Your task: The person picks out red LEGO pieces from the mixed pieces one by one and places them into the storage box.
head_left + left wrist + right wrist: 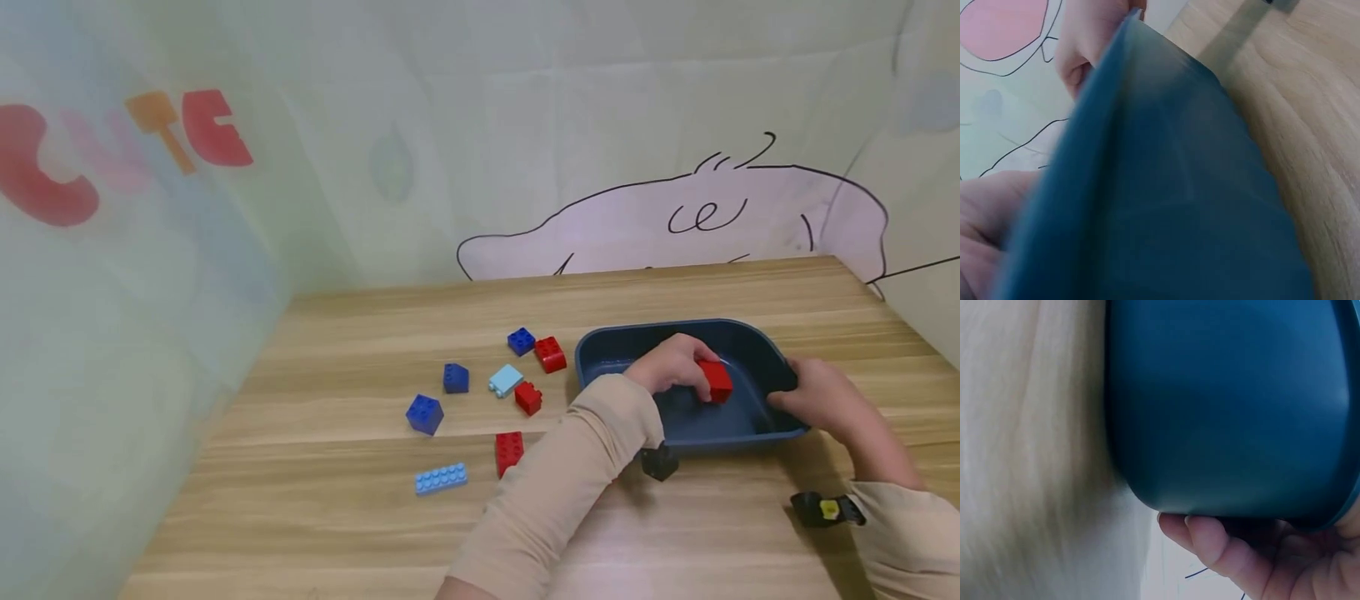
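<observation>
Head cam: L hand [671, 364] pinched a red block [717, 382] in navy tub [738, 443], R hand [816, 395] gripped tub's R end, other blocks [424, 414] lay on surface [330, 500] to L; L wrist cam: tub wall hid red block; R wrist cam: R hand's fingers [1209, 540] touched tub's outer wall.

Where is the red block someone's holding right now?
In the head view, right of centre: the red block is in the person's left hand, in or just over the dark blue bin, whose right end the right hand grips.
</observation>
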Demonstrator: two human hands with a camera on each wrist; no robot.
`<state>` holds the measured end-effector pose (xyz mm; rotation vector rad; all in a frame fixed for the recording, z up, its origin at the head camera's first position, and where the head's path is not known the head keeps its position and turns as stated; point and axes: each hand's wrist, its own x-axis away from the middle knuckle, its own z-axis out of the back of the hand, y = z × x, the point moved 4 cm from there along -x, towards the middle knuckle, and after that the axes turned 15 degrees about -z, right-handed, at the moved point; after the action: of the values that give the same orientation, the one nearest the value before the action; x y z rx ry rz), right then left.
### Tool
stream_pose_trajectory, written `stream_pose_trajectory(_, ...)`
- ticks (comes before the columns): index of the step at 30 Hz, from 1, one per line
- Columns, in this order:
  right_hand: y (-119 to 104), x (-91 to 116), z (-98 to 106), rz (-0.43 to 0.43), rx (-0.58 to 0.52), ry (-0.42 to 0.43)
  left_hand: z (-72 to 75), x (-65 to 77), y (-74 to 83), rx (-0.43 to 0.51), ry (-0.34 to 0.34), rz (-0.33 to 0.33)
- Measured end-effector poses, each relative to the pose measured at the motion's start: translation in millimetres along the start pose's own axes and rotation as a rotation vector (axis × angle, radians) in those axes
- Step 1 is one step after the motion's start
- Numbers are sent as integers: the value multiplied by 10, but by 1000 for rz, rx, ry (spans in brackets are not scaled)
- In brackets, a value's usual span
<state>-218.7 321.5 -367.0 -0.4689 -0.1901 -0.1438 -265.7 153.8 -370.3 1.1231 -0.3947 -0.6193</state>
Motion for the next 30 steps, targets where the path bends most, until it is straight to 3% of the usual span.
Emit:
stream_pose_trajectory(4, 4, 5, 5, 7, 7, 7, -16, 2, 5, -74, -25, 11)
stream_pose_trajectory(16, 9, 5, 5, 2, 8, 2, -23, 14, 19, -17, -16, 26)
stream_pose_trajectory(30, -10, -1, 9, -1, 8, 2, 61, -1, 52, -65, -30, 10)
